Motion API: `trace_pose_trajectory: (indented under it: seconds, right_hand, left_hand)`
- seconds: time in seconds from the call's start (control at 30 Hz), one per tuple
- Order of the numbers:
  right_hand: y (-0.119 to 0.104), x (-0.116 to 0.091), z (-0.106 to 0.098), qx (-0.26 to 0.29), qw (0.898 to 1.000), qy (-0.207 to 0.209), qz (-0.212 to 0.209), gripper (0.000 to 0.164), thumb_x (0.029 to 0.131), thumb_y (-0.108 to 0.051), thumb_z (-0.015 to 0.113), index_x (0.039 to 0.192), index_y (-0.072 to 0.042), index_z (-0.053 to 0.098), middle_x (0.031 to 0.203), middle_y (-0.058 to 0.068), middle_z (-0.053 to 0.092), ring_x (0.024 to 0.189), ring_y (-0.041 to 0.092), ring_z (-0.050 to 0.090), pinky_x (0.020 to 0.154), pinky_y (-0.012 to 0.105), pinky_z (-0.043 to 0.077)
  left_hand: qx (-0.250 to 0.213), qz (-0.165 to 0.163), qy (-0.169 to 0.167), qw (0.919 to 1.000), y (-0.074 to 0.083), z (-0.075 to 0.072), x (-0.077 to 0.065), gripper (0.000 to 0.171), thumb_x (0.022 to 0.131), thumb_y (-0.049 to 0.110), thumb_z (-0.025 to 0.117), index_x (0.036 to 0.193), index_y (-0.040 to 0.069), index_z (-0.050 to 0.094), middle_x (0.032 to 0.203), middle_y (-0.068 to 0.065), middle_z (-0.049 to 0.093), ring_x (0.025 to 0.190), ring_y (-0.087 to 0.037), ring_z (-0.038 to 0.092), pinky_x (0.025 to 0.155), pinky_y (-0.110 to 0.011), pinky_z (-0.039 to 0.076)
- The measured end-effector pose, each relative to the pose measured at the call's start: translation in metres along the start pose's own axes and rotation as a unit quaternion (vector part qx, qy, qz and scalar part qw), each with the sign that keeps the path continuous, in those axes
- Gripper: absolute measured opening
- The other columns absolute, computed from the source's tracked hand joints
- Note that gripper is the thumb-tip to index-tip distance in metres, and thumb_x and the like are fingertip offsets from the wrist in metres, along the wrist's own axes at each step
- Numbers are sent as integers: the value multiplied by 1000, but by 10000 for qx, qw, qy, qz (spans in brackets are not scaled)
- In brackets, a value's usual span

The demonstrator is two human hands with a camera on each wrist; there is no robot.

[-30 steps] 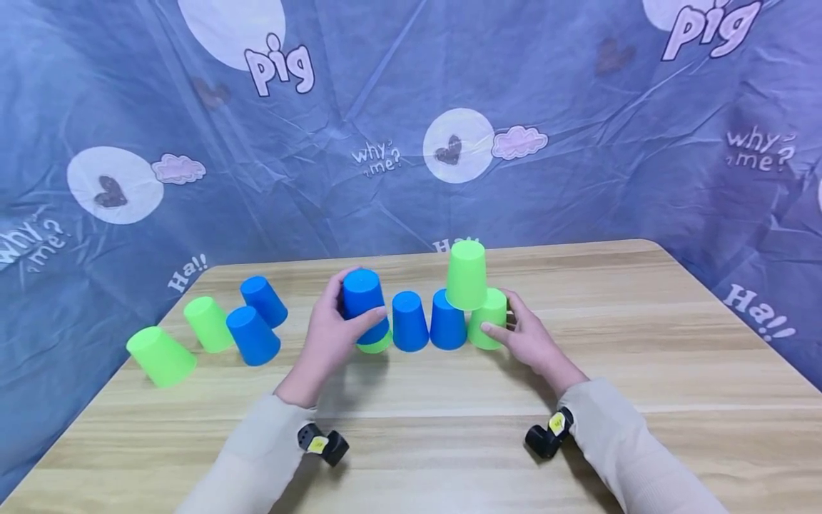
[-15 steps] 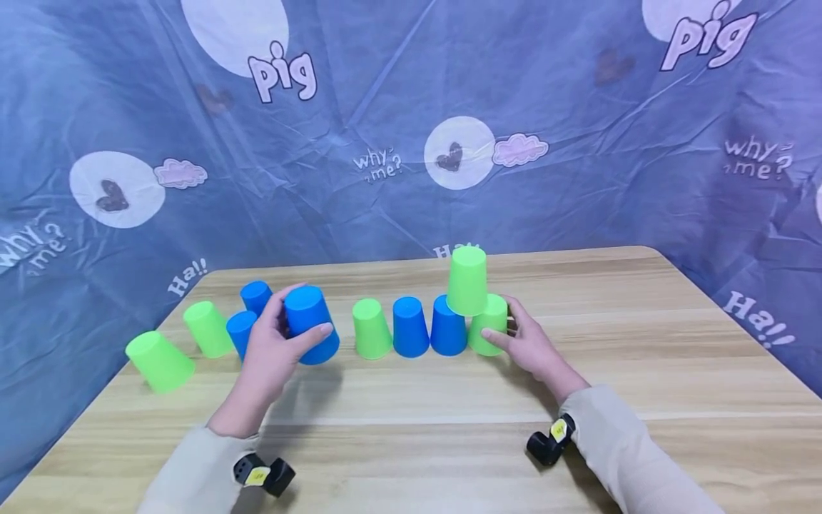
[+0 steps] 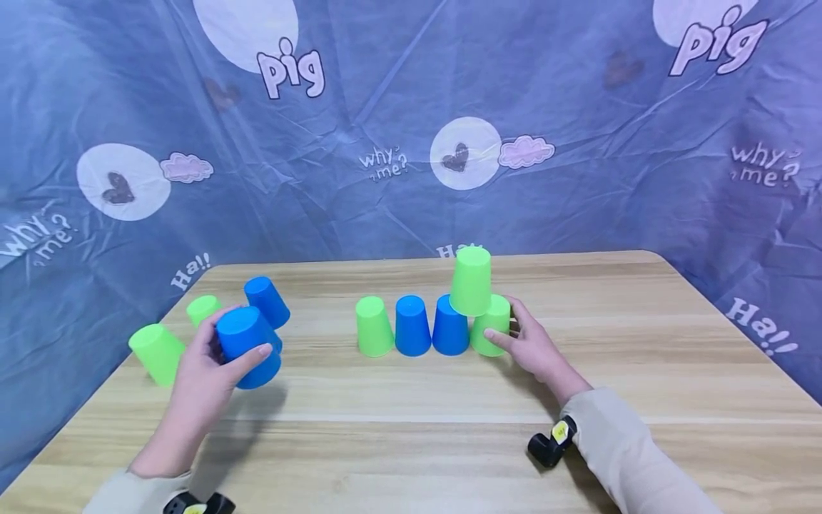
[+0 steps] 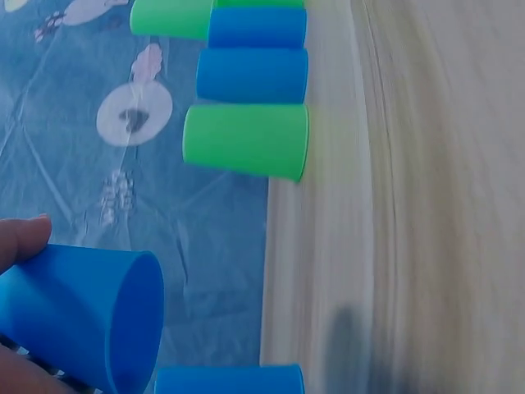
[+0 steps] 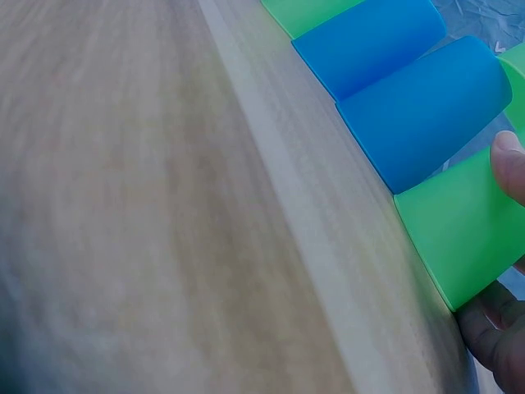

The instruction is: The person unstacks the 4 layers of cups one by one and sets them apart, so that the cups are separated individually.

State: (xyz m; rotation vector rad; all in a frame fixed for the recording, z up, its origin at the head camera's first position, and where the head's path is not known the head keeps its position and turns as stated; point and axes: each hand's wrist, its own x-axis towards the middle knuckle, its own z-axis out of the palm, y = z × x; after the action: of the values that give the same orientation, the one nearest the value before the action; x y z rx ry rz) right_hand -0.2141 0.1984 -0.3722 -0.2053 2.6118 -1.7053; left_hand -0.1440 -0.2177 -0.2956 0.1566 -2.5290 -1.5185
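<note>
Left hand (image 3: 215, 365) carrying held blue cup (image 3: 242, 343) away from row's left-end green cup (image 3: 375, 328), no longer overlapping it as it did a second ago; that green cup now showing whole. Held cup now hanging well left of it, masking most of near loose blue cup (image 3: 275, 338). Farther left of it, hand starting to hide parts of back loose green cup (image 3: 203, 308) and front loose green cup (image 3: 155, 351). Far loose blue cup (image 3: 268, 303), also left of it, showing whole again after being partly covered. Hand's shadow (image 3: 240, 432) sliding leftward too.

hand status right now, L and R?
Left hand: holding a blue cup, lifted off the table.
Right hand: holding the green cup at the row's right end.
</note>
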Motion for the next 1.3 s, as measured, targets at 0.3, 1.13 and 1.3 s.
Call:
trace_pose_trajectory:
  seconds: [0.3,1.13,1.3]
  right_hand:
    - [0,-1,0,5,10000,2,63,67,90,-19,60,145,-12,23,139,20,35,127,46,34,103,61,27]
    - [0,0,0,-12,10000,28,36,66,90,-18,60,144,-13,23,140,20,35,127,46,35,102,61,29]
    - [1,0,0,0,10000,16,15,67,89,-18,60,144,-12,23,139,20,36,127,46,35,103,60,29]
  left_hand:
    - [55,-675,341,9971,-24,-23,-7,86,84,34,67,147,10,14,145,-22,29,126,-40,33,99,-62,32]
    - [-9,-1310,1306,9827,-64,-40,20,82,88,21,62,146,8,5,149,-20,14,134,-41,19,106,-60,23]
    - [11,-1307,1222,9839,-66,-37,23,81,88,20,61,146,6,6,149,-22,14,133,-43,20,106,-61,22]
